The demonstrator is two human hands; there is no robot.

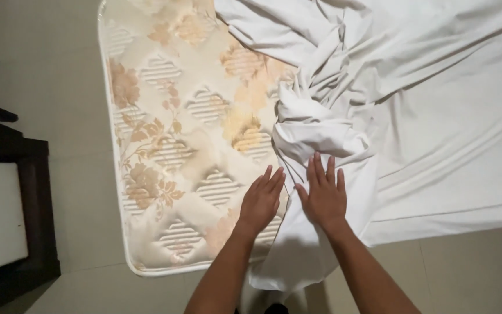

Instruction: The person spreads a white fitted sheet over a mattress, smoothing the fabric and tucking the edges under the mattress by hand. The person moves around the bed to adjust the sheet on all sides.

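Lying rumpled — white sheet, bunched, half-spread

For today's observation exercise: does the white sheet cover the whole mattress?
No, the sheet is bunched rightward, leaving the flowered mattress bare.

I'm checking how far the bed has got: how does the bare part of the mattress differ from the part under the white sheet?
The bare mattress shows a quilted cream top with a tan flower pattern; the white sheet is plain. The mattress lies flat and smooth, while the sheet is creased and bunched along its edge. The left hand rests flat on the mattress, the right hand on the sheet. Both hands lie open, palms down.
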